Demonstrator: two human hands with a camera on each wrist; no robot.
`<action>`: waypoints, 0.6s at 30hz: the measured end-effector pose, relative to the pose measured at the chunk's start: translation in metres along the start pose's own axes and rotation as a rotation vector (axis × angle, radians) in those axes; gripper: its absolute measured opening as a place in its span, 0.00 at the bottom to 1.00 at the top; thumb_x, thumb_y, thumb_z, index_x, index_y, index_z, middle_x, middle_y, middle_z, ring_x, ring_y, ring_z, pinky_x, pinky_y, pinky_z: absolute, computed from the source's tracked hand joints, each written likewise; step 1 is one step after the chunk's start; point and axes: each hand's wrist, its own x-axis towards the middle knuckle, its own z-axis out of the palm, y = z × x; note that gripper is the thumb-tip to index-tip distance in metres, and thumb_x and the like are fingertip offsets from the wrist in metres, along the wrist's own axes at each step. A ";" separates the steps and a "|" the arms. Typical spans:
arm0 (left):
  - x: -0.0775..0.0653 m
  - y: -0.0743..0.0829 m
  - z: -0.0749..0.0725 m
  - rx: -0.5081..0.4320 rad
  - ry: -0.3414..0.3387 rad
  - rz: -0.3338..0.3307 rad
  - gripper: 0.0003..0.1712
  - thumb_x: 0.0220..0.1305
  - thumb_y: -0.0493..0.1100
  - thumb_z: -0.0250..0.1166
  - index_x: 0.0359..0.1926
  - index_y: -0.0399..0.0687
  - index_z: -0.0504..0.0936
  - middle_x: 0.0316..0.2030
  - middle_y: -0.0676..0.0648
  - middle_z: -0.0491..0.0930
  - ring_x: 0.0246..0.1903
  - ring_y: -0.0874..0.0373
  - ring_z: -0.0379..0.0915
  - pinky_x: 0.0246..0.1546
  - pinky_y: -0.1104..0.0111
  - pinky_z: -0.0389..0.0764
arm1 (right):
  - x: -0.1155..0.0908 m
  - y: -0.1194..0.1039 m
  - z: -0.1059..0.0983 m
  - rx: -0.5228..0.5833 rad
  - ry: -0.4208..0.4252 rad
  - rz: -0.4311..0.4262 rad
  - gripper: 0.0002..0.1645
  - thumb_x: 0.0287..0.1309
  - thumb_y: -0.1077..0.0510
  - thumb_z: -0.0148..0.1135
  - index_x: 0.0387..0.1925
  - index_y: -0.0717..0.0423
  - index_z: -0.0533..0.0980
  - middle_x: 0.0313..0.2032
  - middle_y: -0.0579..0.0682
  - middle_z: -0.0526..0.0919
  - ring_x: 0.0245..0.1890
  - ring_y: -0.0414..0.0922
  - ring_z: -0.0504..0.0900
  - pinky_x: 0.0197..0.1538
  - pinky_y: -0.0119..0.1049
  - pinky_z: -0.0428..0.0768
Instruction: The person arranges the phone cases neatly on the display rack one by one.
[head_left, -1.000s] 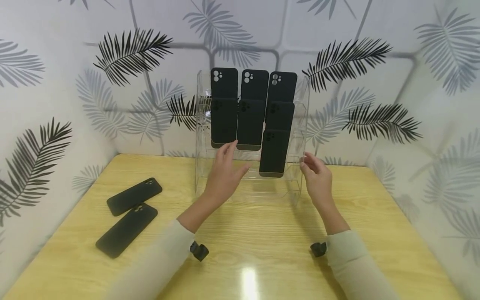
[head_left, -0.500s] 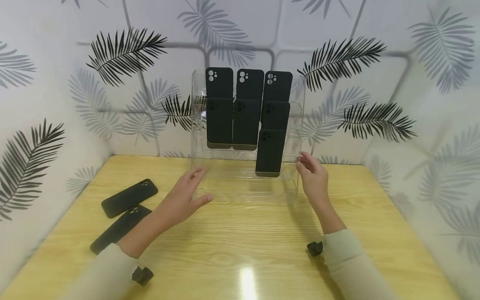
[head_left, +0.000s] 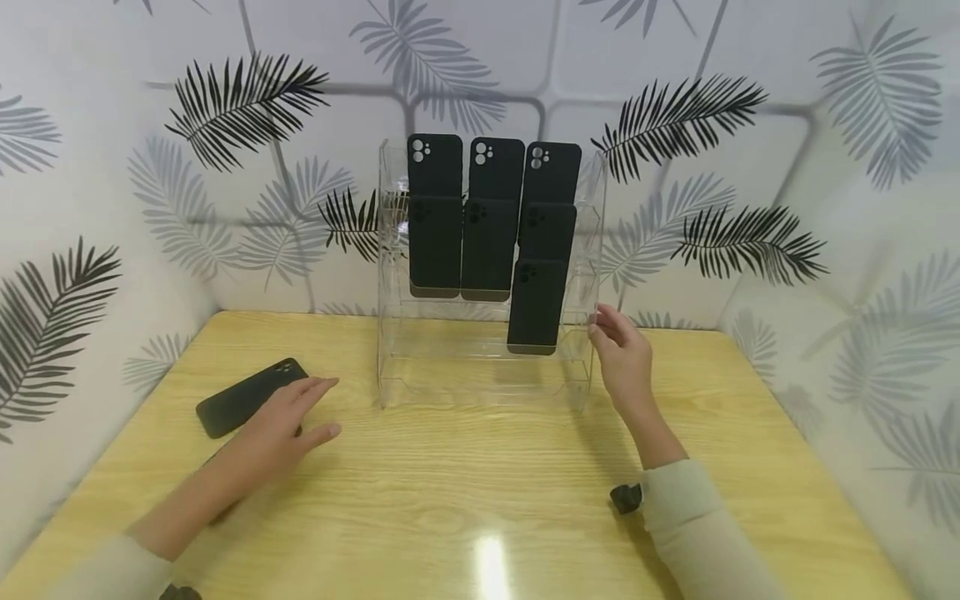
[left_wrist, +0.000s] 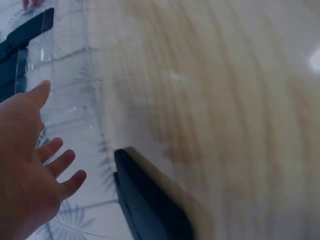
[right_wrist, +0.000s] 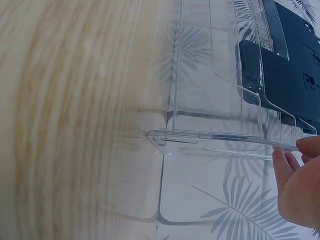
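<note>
My left hand [head_left: 266,437] hovers over the table at the left, fingers stretched out and thumb apart, holding nothing. Beyond it lies a black phone case [head_left: 236,407]; a second loose case is mostly hidden beneath the hand and forearm. In the left wrist view, dark cases [left_wrist: 150,205] show below the fingers. My right hand [head_left: 628,367] pinches the right side edge of a clear tiered display rack [right_wrist: 210,135] between thumb and fingers. On the rack stand black phone cases [head_left: 551,304] in overlapping rows, three at the top, three below, one lower at the right.
The wooden table [head_left: 450,483] carries the rack near its back edge. Close behind stands a wall [head_left: 660,50] with a feather-leaf pattern, and similar walls flank both sides. Lower tiers of the rack, left of the lowest case, show only clear plastic.
My left hand has moved from the rack's lower middle out to the left and toward me, over the loose cases. The right hand stays at the rack's side.
</note>
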 end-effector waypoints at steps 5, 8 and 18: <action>-0.013 -0.020 -0.003 -0.007 0.023 -0.001 0.41 0.72 0.60 0.60 0.76 0.42 0.61 0.70 0.32 0.63 0.69 0.29 0.57 0.64 0.33 0.62 | -0.001 -0.001 0.001 0.017 -0.005 0.012 0.25 0.70 0.59 0.60 0.66 0.57 0.74 0.57 0.59 0.81 0.51 0.36 0.80 0.52 0.20 0.78; -0.019 -0.030 -0.006 0.032 0.038 0.016 0.41 0.70 0.55 0.64 0.74 0.38 0.64 0.67 0.29 0.66 0.65 0.28 0.60 0.62 0.33 0.64 | -0.002 -0.001 0.002 0.018 -0.014 0.016 0.25 0.70 0.60 0.60 0.67 0.57 0.74 0.57 0.60 0.81 0.53 0.40 0.80 0.52 0.19 0.78; -0.025 -0.061 -0.008 0.116 -0.007 -0.044 0.44 0.64 0.57 0.70 0.70 0.33 0.68 0.63 0.26 0.69 0.61 0.24 0.64 0.58 0.32 0.67 | -0.004 -0.014 -0.001 0.009 -0.023 0.046 0.26 0.71 0.63 0.59 0.67 0.61 0.73 0.59 0.62 0.80 0.58 0.51 0.79 0.50 0.16 0.76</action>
